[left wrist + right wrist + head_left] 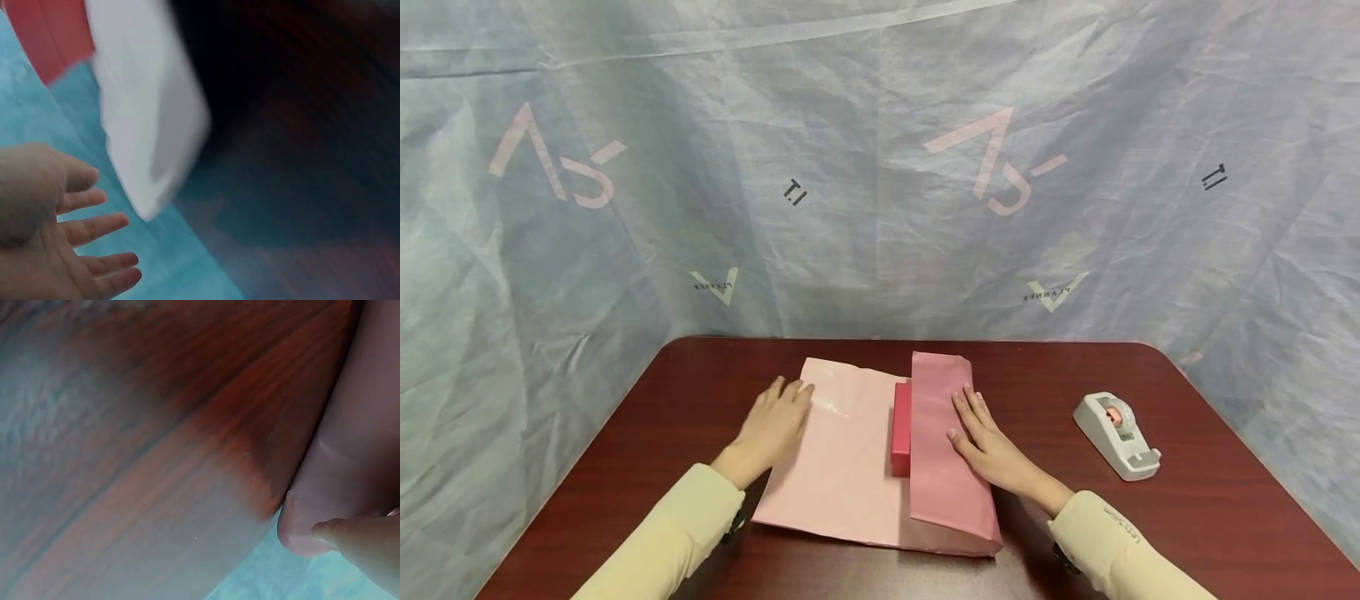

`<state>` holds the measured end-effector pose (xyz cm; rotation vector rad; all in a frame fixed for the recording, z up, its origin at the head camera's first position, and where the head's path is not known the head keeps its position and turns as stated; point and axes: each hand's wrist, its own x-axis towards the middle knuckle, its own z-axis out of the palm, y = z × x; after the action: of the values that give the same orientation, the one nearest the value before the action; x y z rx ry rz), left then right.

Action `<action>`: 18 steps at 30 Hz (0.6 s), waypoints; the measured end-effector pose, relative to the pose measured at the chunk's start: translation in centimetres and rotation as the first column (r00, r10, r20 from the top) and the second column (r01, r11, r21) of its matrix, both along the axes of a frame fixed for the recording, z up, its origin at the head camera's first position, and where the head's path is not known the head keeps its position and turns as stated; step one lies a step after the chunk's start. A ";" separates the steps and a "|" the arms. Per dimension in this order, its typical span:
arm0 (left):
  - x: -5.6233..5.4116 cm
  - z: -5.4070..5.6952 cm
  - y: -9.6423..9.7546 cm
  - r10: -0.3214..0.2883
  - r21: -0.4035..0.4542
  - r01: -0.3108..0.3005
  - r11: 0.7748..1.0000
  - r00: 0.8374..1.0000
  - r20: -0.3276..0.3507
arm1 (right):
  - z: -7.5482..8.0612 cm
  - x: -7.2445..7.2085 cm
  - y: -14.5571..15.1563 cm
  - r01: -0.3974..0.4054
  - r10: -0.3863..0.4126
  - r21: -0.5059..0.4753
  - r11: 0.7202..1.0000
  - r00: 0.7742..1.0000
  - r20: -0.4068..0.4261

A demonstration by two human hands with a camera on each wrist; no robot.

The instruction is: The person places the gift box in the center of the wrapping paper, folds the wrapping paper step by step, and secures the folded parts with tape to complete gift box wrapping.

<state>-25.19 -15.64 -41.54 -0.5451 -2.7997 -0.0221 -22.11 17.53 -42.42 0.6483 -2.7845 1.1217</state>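
Note:
A sheet of pink wrapping paper lies on the table, its right side folded over into a darker pink flap. A red box sits on the sheet, its right part hidden under the flap. My right hand rests on the flap's right part with fingers extended. At the sheet's left edge is my left hand, its fingertips at the upper left border. In the left wrist view, the left hand has its fingers spread and loosely straight. One finger of the right hand lies on the paper's fold in the right wrist view.
A white tape dispenser with a roll in it stands on the right side of the dark red wooden table. A pale printed sheet hangs behind the table and along both sides.

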 end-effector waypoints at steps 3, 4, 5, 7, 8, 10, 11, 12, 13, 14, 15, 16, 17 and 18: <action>-0.1 -0.5 -1.9 0.038 -0.054 -0.037 0.998 0.999 0.021 | -0.2 -0.1 0.0 0.005 -0.005 0.003 1.000 1.000 -0.004; -0.1 -0.6 -2.4 0.043 -0.066 -0.041 0.997 0.998 0.036 | -0.2 -0.1 0.0 0.007 -0.007 0.006 1.000 1.000 -0.005; 0.0 -0.8 -2.9 0.045 -0.074 -0.042 0.996 0.998 0.044 | -0.2 -0.1 0.0 0.007 -0.007 0.009 1.000 1.000 -0.005; 0.1 -1.0 -3.5 0.050 -0.075 -0.044 0.996 0.996 0.078 | -0.3 -0.1 0.0 0.008 -0.008 0.013 1.000 1.000 -0.006; 0.1 -1.1 -3.7 0.051 -0.072 -0.044 0.996 0.994 0.095 | -0.2 -0.1 0.0 0.007 -0.007 0.013 1.000 1.000 -0.005; 0.1 -1.3 -4.0 0.050 -0.061 -0.042 0.997 0.990 0.129 | -0.2 -0.1 0.0 0.008 -0.007 0.015 1.000 1.000 -0.002; 0.1 -1.4 -4.1 0.049 -0.053 -0.041 0.998 0.988 0.147 | -0.2 -0.1 0.0 0.008 -0.008 0.015 1.000 1.000 -0.001; 0.0 -1.4 -4.1 0.051 -0.040 -0.045 0.998 0.983 0.175 | -0.2 -0.1 0.0 0.009 -0.009 0.015 1.000 1.000 0.001; 0.0 -1.4 -4.2 0.051 -0.028 -0.047 0.999 0.978 0.200 | -0.2 -0.1 0.0 0.010 -0.010 0.013 1.000 1.000 0.003; -0.1 -1.4 -4.3 0.049 -0.009 -0.048 0.999 0.972 0.228 | -0.2 -0.1 0.0 0.011 -0.011 0.013 1.000 1.000 0.002; -0.2 -1.3 -4.4 0.042 0.010 -0.046 0.999 0.966 0.254 | -0.2 -0.1 0.0 0.012 -0.012 0.014 1.000 1.000 0.003; -0.2 -1.3 -4.5 0.033 0.032 -0.044 0.999 0.959 0.281 | -0.2 -0.1 0.0 0.013 -0.013 0.015 1.000 1.000 0.003; -0.3 -1.3 -4.6 0.019 0.055 -0.037 0.998 0.952 0.304 | -0.1 -0.1 0.0 0.013 -0.013 0.014 1.000 1.000 0.003; -0.3 -1.2 -4.6 0.002 0.077 -0.029 0.997 0.945 0.327 | -0.1 -0.1 0.1 0.013 -0.013 0.013 1.000 1.000 0.004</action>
<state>-25.50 -20.26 -42.69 -0.5431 -3.1072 -0.2440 -22.22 17.60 -42.49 0.6281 -2.7974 1.1053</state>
